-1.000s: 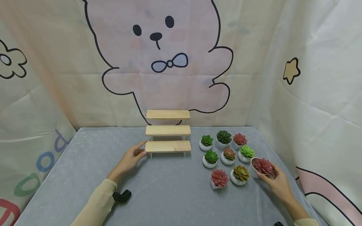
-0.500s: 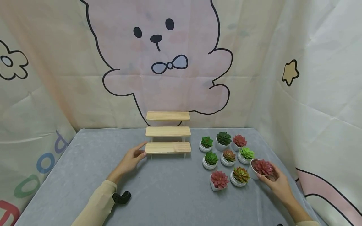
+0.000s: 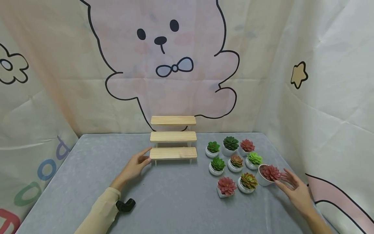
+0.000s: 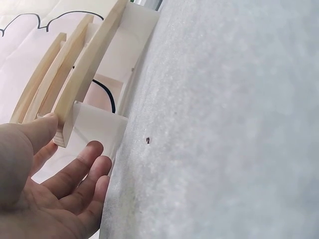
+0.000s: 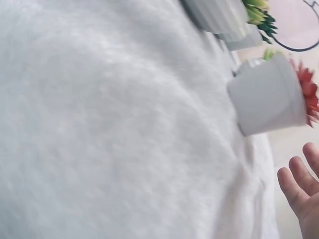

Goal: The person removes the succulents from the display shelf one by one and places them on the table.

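Note:
A three-tier wooden display stand [image 3: 173, 153] with clear supports stands at the back middle. My left hand [image 3: 135, 166] holds the left end of its lowest board; in the left wrist view the thumb [image 4: 42, 130] lies against the board's end, the index finger is partly hidden, and the other fingers are loosely bent below. At the right, a red succulent in a white round pot [image 3: 264, 178] rests on the cloth. My right hand [image 3: 298, 191] is just right of this pot, fingers spread and holding nothing. The right wrist view shows a gap between pot [image 5: 269, 97] and fingers [image 5: 291, 184].
Several other potted succulents are grouped left of and behind the red one, among them a dark green one [image 3: 230, 143], a yellow-orange one [image 3: 248, 182] and a red one in a square pot [image 3: 226, 187]. Grey cloth [image 3: 175, 201] covers the table. Printed curtains [image 3: 336, 107] enclose it.
My right hand has let go of the red succulent's pot and moved off to the right. The pot stays at the group's right edge. My left hand keeps its place at the stand.

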The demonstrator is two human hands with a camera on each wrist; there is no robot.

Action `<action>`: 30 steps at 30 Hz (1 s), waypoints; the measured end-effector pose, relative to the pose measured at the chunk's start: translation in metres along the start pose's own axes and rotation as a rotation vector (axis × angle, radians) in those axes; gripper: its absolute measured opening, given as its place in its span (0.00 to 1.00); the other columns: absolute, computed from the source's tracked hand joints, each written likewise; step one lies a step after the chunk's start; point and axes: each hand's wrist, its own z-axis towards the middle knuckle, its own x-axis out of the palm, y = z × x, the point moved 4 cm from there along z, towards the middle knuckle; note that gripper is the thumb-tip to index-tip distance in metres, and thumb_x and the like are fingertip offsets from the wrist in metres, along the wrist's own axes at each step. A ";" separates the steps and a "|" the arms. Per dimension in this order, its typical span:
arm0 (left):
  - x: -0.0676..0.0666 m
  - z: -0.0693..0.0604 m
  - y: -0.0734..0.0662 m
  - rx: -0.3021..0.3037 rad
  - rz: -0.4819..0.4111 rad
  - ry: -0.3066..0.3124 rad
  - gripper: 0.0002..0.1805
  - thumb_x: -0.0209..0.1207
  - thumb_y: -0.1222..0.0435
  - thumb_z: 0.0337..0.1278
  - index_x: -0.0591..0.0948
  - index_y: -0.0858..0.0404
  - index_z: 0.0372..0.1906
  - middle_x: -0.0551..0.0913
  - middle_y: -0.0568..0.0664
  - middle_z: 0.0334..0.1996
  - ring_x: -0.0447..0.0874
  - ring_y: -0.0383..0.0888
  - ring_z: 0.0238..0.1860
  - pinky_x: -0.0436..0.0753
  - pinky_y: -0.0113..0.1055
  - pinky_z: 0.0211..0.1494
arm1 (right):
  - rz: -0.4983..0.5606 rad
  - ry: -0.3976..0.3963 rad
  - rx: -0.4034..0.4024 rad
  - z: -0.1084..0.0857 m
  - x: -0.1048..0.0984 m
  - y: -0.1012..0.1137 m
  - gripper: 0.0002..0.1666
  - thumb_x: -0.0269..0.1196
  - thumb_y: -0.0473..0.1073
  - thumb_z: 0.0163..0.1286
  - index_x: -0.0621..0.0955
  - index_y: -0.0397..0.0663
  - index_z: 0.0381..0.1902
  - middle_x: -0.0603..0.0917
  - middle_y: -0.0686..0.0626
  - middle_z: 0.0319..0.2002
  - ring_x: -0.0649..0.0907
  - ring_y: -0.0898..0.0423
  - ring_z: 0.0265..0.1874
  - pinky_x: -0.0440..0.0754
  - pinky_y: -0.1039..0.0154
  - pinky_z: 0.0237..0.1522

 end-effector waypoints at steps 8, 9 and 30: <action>-0.001 0.001 0.001 -0.009 0.004 -0.006 0.31 0.54 0.63 0.76 0.62 0.61 0.78 0.77 0.71 0.64 0.80 0.64 0.62 0.81 0.56 0.61 | -0.007 -0.052 -0.082 0.001 -0.021 0.019 0.29 0.59 0.30 0.73 0.72 0.60 0.67 0.76 0.83 0.49 0.77 0.85 0.48 0.73 0.87 0.44; -0.001 0.001 0.001 -0.008 0.004 -0.006 0.31 0.54 0.63 0.76 0.62 0.61 0.78 0.76 0.71 0.64 0.80 0.64 0.62 0.81 0.56 0.61 | -0.001 -0.057 -0.094 0.001 -0.023 0.022 0.29 0.59 0.30 0.74 0.73 0.60 0.67 0.76 0.82 0.50 0.77 0.84 0.48 0.73 0.87 0.44; -0.001 0.000 -0.003 0.001 -0.004 -0.011 0.30 0.54 0.64 0.76 0.63 0.64 0.77 0.79 0.72 0.61 0.83 0.63 0.59 0.82 0.55 0.58 | -0.017 -0.129 -0.192 0.024 -0.030 0.068 0.26 0.57 0.28 0.74 0.73 0.39 0.69 0.79 0.75 0.54 0.78 0.78 0.54 0.73 0.87 0.50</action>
